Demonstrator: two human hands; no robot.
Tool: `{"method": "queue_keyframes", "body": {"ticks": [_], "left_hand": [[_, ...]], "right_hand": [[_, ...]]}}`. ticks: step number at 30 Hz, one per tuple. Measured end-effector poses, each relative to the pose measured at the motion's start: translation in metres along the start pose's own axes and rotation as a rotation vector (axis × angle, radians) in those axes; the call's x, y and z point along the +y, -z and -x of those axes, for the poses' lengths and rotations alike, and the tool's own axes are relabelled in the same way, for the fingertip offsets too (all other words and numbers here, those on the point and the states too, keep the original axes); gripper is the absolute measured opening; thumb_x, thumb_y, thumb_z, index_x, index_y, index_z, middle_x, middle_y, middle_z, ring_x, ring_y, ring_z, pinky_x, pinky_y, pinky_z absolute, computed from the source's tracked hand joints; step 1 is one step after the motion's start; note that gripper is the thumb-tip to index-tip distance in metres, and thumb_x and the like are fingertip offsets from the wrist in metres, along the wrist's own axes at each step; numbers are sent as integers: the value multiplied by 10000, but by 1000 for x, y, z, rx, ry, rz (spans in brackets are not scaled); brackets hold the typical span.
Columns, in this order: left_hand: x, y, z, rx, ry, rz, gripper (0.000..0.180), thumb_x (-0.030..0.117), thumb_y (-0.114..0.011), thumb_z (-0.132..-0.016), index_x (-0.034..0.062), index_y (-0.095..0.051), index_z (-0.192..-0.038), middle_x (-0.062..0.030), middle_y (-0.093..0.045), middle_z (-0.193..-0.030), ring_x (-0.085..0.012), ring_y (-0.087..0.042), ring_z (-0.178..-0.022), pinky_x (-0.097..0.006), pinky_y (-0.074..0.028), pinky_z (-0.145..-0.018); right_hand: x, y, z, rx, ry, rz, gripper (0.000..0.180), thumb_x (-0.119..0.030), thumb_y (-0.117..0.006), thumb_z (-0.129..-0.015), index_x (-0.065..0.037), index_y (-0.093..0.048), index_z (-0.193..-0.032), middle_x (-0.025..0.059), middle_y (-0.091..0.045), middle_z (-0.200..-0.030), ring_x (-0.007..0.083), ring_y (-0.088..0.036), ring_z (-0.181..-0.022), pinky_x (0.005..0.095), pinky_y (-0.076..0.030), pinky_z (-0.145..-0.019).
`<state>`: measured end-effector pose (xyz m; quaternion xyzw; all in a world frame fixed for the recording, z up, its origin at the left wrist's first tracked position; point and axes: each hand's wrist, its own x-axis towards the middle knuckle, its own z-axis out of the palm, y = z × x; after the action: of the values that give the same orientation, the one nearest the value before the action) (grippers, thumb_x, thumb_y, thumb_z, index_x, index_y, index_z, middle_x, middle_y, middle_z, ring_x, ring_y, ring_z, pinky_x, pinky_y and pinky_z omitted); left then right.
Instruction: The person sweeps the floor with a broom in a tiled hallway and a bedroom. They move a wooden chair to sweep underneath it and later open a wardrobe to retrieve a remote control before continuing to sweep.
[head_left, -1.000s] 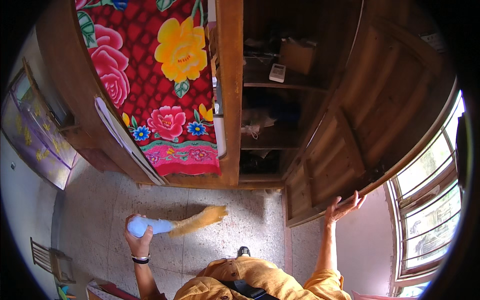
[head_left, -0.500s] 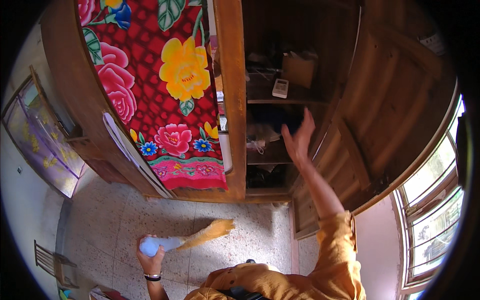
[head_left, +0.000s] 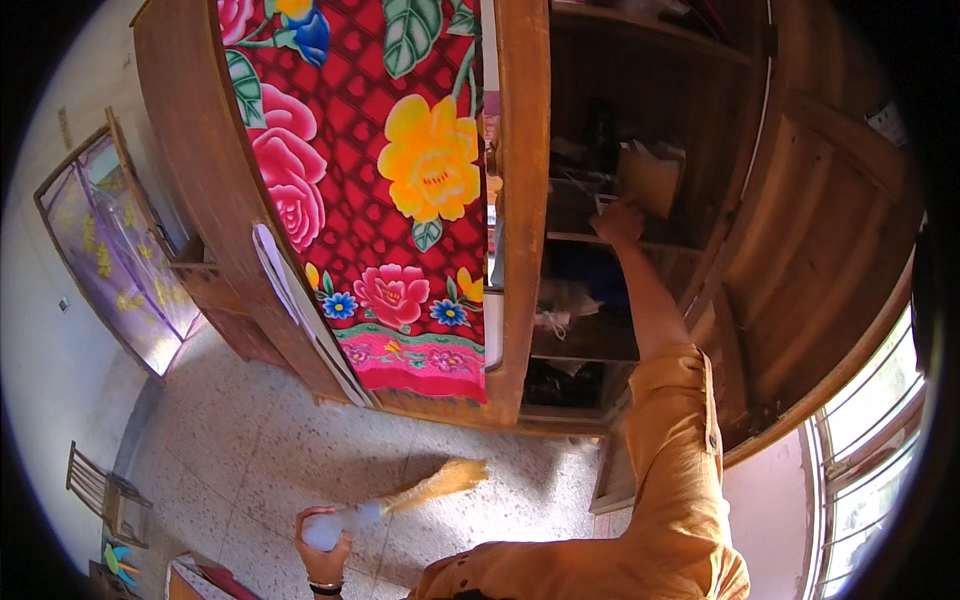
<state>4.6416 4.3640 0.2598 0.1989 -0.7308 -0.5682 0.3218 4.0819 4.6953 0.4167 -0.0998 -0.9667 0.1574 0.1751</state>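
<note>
Your right hand (head_left: 618, 222) touches clutter on the wardrobe shelf (head_left: 590, 240), grip unclear; a blind reach could topple the brown packet (head_left: 650, 178), while your left hand (head_left: 322, 540) stays clenched on the broom (head_left: 400, 500)

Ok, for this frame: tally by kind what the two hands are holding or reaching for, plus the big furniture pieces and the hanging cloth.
Dusters or small brooms, in the left hand: 1
Small pale items at the right hand: 1
Wooden cupboards: 1
Flowered red cloths: 1
Total: 4
</note>
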Motion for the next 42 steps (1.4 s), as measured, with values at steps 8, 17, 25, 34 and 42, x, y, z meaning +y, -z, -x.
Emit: {"method": "queue_keyframes", "body": {"ticks": [8,17,25,34,42], "left_hand": [[-2,-13,-25,-68,-85,0,429,110,-636,-568,28,-472,-955,-92,-536,-896,-179,-515,-851,-315,-414,-767],[-1,-19,-44,-107,-111,-17,433,109,-649,-588,29,-469,-973,-84,-520,-923,-190,-528,-872,-319,-419,-786],[0,-14,-41,-136,-146,-20,425,106,-646,-582,34,-468,-961,-67,-501,-918,-193,-531,-881,-326,-416,-790],[-5,-6,-40,-140,-119,-24,432,121,-641,-590,29,-470,-976,-74,-497,-932,-196,-523,-888,-329,-413,-788],[-13,-7,-50,-174,-155,9,421,108,-639,-601,23,-469,-977,-79,-491,-955,-203,-517,-901,-339,-410,-790]], "right_hand": [[57,-23,66,339,141,-1047,710,-130,-712,-628,62,-300,-1175,209,-488,-1030,290,-508,-942,384,-466,-740],[22,22,265,-339,-79,-1777,460,-76,-714,-670,-27,-381,-984,101,-585,-760,181,-596,-574,262,-496,-391],[14,39,312,-546,-140,-1956,298,-45,-633,-745,-25,-449,-980,115,-589,-764,205,-607,-609,292,-511,-457],[17,50,341,-557,-237,-1988,245,-164,-523,-826,-12,-434,-995,124,-573,-783,207,-597,-582,319,-514,-494],[34,57,360,-374,-262,-1894,229,-154,-593,-789,-32,-489,-951,87,-589,-724,167,-598,-578,276,-508,-503]]}}
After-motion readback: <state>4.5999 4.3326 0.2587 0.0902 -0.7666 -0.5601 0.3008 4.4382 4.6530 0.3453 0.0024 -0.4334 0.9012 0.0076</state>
